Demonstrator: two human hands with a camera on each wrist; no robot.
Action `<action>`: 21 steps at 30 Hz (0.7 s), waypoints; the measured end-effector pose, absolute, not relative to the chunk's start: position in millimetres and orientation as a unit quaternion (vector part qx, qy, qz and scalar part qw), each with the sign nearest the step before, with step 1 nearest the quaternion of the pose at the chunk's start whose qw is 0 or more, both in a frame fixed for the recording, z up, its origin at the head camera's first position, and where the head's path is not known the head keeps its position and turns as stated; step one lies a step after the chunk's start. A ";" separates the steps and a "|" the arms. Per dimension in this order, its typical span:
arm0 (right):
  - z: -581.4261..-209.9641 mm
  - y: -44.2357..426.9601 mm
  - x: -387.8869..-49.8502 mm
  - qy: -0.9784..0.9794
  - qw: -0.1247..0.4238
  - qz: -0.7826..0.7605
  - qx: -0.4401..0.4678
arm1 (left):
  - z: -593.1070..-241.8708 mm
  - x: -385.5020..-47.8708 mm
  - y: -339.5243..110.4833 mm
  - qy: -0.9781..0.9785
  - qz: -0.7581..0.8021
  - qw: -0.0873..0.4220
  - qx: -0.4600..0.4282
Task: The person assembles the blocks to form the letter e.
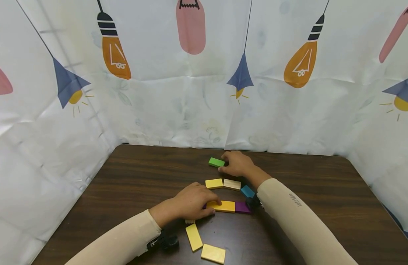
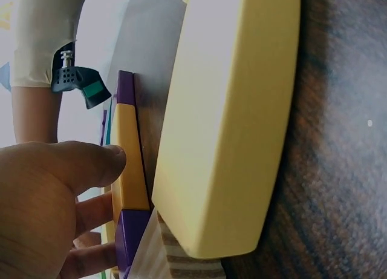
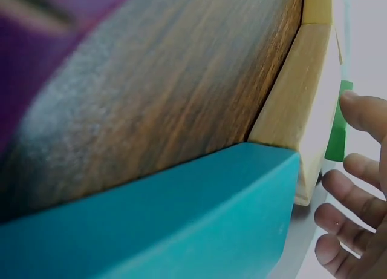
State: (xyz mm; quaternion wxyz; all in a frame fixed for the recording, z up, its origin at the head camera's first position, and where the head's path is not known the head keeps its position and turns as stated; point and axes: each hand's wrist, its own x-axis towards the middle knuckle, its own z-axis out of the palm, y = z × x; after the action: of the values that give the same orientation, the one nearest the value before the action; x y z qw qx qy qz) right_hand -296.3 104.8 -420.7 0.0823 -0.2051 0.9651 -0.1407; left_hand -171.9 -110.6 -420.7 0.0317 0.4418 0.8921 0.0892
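Observation:
On the brown table, my left hand point(image 1: 192, 202) pinches an orange block point(image 1: 225, 206), thumb on the near side and fingers beyond it. That block sits in a row between a purple block point(image 1: 242, 207) at its right and another purple block point(image 2: 130, 236) at its left, mostly covered by the hand in the head view. Farther back, my right hand point(image 1: 238, 163) reaches around the right end of a green block point(image 1: 216, 162), fingers spread and loosely bent. The right wrist view shows its thumb beside the green block point(image 3: 338, 131); contact is hard to tell.
Behind the row, a yellow block point(image 1: 214, 183), a pale wooden block point(image 1: 232, 184) and a blue block point(image 1: 248, 191) form a curve. Nearer me lie two light yellow blocks point(image 1: 194, 237) point(image 1: 213, 253) and a partly hidden striped block point(image 1: 190, 221). A patterned curtain point(image 1: 190, 110) hangs behind the table.

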 end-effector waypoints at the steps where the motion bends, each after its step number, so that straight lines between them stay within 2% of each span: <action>1: -420.9 103.9 -296.8 0.966 0.082 -0.139 -0.204 | -420.7 -171.8 -110.7 0.892 0.089 0.032 0.442; 21: -412.9 108.5 -299.1 0.970 0.078 -0.123 -0.193 | -422.3 -172.3 -111.4 0.892 0.086 0.031 0.442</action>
State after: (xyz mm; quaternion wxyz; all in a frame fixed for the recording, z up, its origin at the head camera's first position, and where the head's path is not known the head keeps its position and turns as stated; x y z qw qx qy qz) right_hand -299.1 108.5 -412.9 0.0778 -0.1926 0.9705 -0.1225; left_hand -172.3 -111.4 -422.3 0.0313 0.4417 0.8925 0.0860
